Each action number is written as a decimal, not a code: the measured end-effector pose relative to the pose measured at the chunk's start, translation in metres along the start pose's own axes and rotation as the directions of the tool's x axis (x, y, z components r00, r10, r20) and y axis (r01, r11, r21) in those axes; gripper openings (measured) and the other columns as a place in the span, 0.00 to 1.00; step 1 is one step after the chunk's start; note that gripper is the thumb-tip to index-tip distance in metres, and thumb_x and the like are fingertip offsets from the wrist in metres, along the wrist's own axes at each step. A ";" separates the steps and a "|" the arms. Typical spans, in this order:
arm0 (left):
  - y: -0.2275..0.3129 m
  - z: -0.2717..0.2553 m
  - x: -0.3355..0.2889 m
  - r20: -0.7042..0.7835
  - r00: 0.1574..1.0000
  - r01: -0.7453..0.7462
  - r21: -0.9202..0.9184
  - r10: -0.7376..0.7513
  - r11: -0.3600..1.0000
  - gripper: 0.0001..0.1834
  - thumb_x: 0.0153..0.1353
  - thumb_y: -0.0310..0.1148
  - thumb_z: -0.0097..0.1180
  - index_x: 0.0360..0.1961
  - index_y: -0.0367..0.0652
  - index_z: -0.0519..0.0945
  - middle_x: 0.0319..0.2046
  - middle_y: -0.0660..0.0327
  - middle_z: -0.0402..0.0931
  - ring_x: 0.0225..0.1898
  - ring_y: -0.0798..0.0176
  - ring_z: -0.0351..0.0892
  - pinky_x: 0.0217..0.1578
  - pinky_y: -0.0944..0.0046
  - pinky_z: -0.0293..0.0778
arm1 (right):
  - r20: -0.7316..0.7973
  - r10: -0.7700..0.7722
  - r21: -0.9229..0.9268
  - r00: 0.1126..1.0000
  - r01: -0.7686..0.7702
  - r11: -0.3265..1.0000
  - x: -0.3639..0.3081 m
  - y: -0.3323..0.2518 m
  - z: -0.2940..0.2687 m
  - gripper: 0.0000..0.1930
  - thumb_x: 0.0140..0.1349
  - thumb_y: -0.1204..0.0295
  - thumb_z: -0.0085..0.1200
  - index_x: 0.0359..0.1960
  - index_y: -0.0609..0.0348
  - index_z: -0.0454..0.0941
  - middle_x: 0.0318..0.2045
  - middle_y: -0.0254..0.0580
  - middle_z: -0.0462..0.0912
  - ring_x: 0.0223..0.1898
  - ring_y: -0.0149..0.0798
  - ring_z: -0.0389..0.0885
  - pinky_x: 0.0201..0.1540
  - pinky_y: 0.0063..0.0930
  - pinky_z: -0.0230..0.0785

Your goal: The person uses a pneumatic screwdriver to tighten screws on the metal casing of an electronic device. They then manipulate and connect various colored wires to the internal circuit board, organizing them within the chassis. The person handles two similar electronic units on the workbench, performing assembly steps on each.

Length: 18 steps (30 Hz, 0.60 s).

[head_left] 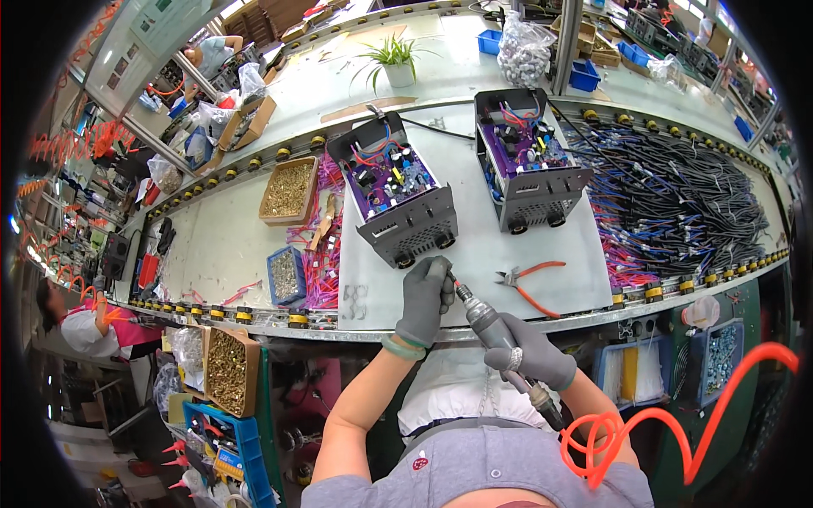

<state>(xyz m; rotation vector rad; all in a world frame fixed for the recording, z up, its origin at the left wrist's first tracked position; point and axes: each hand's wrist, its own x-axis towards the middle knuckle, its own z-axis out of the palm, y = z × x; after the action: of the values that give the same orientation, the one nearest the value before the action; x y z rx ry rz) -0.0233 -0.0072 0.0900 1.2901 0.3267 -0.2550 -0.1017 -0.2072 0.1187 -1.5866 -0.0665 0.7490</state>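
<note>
Wrapped in a grey glove, my right hand grips a pneumatic screwdriver whose bit points up and to the left. My left hand, also gloved, has its fingers closed close by the bit tip. Whatever they pinch is too small to make out. Just beyond my left hand stands an open black metal housing with a purple circuit board inside and two round sockets on its front panel. A second such housing stands to the right. Pliers with orange handles lie to the right of the screwdriver.
Left are a box of brass-coloured parts, a blue bin of metal parts and pink wires. Black cables are heaped at right. A red coiled air hose loops beside my right arm. Behind stands a potted plant.
</note>
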 end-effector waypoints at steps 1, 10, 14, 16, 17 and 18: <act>0.004 0.000 0.000 -0.015 1.000 -0.007 0.039 0.007 0.999 0.14 0.71 0.42 0.51 0.36 0.42 0.76 0.19 0.69 0.68 0.16 0.75 0.63 0.14 0.73 0.57 | -0.001 -0.008 0.027 1.000 0.008 1.000 0.001 -0.001 0.000 0.40 0.50 0.48 0.66 0.56 0.65 0.68 0.34 0.39 0.76 0.27 0.29 0.78 0.30 0.26 0.73; 0.042 -0.018 0.029 0.316 0.730 -0.641 0.626 0.606 0.445 0.21 0.68 0.47 0.55 0.50 0.41 0.79 0.32 0.56 0.81 0.25 0.54 0.80 0.29 0.61 0.75 | -0.083 -0.097 0.251 0.992 0.115 0.961 0.030 -0.025 -0.013 0.25 0.59 0.59 0.60 0.50 0.64 0.68 0.28 0.36 0.75 0.22 0.27 0.75 0.24 0.23 0.71; 0.111 0.001 0.043 0.491 0.406 -0.534 0.812 0.771 -0.236 0.21 0.65 0.47 0.56 0.49 0.42 0.80 0.44 0.50 0.81 0.44 0.46 0.80 0.44 0.53 0.75 | -0.077 -0.061 0.264 0.995 0.079 0.961 0.047 -0.032 -0.020 0.24 0.59 0.55 0.59 0.47 0.61 0.68 0.27 0.36 0.76 0.22 0.28 0.75 0.24 0.23 0.71; 0.123 0.003 0.067 0.578 0.428 -0.502 0.791 0.695 -0.349 0.24 0.65 0.49 0.53 0.50 0.40 0.79 0.49 0.47 0.78 0.52 0.45 0.77 0.49 0.49 0.75 | -0.063 -0.061 0.274 0.996 0.076 0.959 0.048 -0.034 -0.020 0.23 0.60 0.56 0.58 0.46 0.61 0.68 0.27 0.36 0.76 0.22 0.27 0.75 0.25 0.23 0.71; 0.130 0.003 0.074 0.594 0.573 -0.482 0.801 0.565 -0.353 0.24 0.65 0.51 0.51 0.50 0.42 0.80 0.49 0.47 0.78 0.52 0.45 0.77 0.51 0.48 0.74 | -0.057 -0.068 0.267 0.996 0.081 0.960 0.050 -0.032 -0.020 0.23 0.60 0.56 0.59 0.46 0.61 0.68 0.27 0.36 0.76 0.22 0.27 0.75 0.25 0.23 0.71; 0.134 0.004 0.082 0.585 0.699 -0.467 0.809 0.412 -0.357 0.25 0.65 0.53 0.49 0.49 0.44 0.80 0.48 0.47 0.78 0.53 0.45 0.76 0.52 0.47 0.73 | -0.054 -0.072 0.261 0.996 0.083 0.962 0.051 -0.030 -0.020 0.24 0.60 0.55 0.59 0.46 0.61 0.68 0.26 0.36 0.76 0.22 0.27 0.75 0.25 0.23 0.71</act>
<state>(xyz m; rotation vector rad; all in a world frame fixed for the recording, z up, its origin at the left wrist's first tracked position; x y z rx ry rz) 0.1015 0.0237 0.1802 2.9150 -0.7465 0.3469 -0.0398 -0.1958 0.1241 -1.3382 0.0030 0.6336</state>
